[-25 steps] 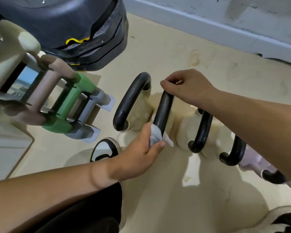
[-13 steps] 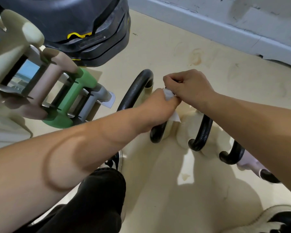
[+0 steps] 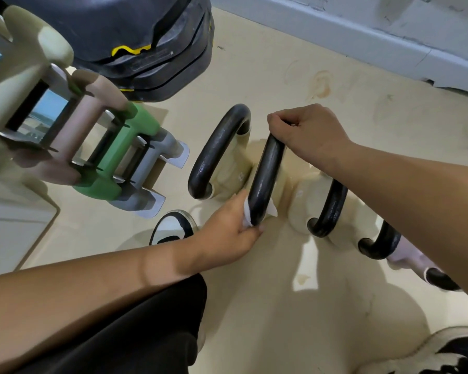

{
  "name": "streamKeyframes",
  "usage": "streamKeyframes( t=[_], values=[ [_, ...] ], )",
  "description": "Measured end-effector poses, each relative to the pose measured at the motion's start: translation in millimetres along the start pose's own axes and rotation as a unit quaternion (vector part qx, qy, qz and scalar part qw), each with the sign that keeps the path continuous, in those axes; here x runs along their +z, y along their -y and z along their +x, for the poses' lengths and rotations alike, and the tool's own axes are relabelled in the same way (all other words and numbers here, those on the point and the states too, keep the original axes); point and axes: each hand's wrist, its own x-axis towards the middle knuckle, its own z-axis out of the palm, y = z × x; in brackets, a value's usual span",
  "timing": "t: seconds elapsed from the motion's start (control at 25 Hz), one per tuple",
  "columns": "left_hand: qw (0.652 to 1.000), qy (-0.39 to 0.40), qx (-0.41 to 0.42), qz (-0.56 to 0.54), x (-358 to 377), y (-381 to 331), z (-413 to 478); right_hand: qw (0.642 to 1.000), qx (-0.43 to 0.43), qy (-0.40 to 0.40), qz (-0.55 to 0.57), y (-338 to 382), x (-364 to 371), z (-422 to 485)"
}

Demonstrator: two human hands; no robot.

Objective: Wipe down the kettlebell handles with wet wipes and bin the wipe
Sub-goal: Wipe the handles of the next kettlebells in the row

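Observation:
Several cream kettlebells with black handles stand in a row on the floor. My right hand (image 3: 305, 130) grips the far end of the second kettlebell handle (image 3: 265, 174). My left hand (image 3: 230, 228) is closed around the near end of that same handle, pressing a white wet wipe (image 3: 247, 213) against it; a corner of the wipe sticks out to the right. The first kettlebell handle (image 3: 216, 149) is just left of it, untouched. Two more black handles (image 3: 330, 209) continue to the right, partly hidden under my right forearm.
A rack of dumbbells (image 3: 100, 160), cream, pink, green and grey, stands at the left. A stack of black weight plates (image 3: 146, 47) sits at the back. My shoes (image 3: 173, 225) rest on the beige floor near the kettlebells. A grey wall base (image 3: 362, 41) runs along the back.
My left hand slid the wipe up the handle to my right hand, then back down to the near end. My right hand stayed on the far end.

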Motion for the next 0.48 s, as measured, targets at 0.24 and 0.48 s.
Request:
streamKeyframes(
  t=[0.24,0.48],
  values=[
    [0.951,0.053,-0.193,-0.236,-23.0,-48.4,46.7,1.000,-0.003,0.004,0.004,0.3,-0.1,0.0],
    [0.992,0.038,-0.032,-0.117,-12.8,-33.2,16.8,1.000,-0.002,0.013,-0.009,1.5,-2.9,-2.6]
  ],
)
